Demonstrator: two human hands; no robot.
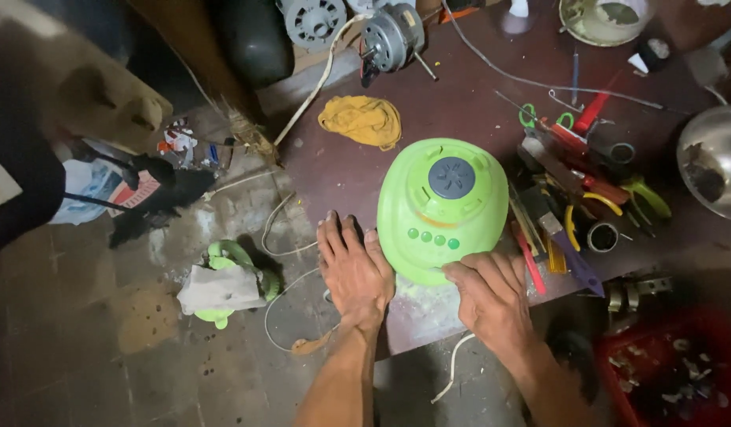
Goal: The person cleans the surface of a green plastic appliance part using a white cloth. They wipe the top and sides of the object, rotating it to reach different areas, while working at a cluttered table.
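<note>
Green blender base sits near the front edge of the dark bench, the left hand lying flat and released on the bench just beside it, the right hand curled over its front rim, with a yellow rag behind and tools to its right.

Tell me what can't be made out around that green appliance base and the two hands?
All in the head view:
- Near edge of the green blender base: covered by the right hand.
- Table under the left hand: hidden by the palm.
- Red crate: contents blurred, cut by the frame edge.
- Tool pile: overlapping, too small to separate.
</note>
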